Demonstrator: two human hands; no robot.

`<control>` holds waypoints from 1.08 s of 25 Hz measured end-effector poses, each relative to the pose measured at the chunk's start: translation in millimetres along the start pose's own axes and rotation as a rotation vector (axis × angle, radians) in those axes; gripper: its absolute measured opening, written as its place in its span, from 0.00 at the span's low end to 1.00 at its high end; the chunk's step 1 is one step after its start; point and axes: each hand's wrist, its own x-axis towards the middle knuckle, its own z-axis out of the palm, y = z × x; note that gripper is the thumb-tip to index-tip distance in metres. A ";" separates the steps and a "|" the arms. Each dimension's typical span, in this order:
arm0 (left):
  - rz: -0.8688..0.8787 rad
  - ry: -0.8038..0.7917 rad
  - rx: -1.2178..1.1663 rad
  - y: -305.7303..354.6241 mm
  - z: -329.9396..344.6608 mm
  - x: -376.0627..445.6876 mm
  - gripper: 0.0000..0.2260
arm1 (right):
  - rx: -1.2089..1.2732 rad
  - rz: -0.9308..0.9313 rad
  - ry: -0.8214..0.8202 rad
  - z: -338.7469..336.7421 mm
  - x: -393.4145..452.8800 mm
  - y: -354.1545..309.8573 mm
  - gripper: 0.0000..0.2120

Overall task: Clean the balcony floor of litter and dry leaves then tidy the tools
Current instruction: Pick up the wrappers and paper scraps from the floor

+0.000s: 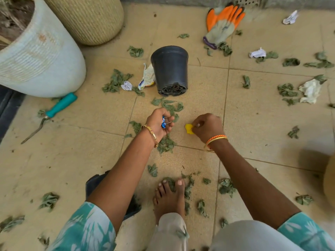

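Note:
My left hand (160, 123) is curled around a small blue and white wrapper (163, 122), held just above the tan floor tiles. A little to its right, my right hand (208, 127) pinches a yellow scrap (188, 128) that lies on the floor. Dry green leaves (165, 144) are scattered all over the tiles, with a clump between my hands and more around my bare foot (169, 196). Crumpled paper pieces lie at the right (309, 90) and near the black pot (126, 86).
A black plastic pot (170, 69) lies tipped over ahead, a printed wrapper (147, 77) beside it. A teal-handled garden tool (52, 112) lies at left by a pale blue planter (39, 57) and a woven planter (90, 17). An orange and grey glove (223, 24) lies at the back.

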 end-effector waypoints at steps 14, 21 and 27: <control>0.069 0.370 -0.120 24.7 -44.3 34.7 0.13 | 0.037 -0.480 0.215 14.6 46.6 -114.3 0.05; 0.055 0.229 -0.213 40.3 -62.6 42.5 0.18 | -0.452 -0.236 0.411 11.2 96.1 -82.2 0.10; 0.053 0.076 -0.386 56.8 -65.5 43.6 0.10 | -0.387 -0.496 0.282 19.6 117.0 -96.6 0.17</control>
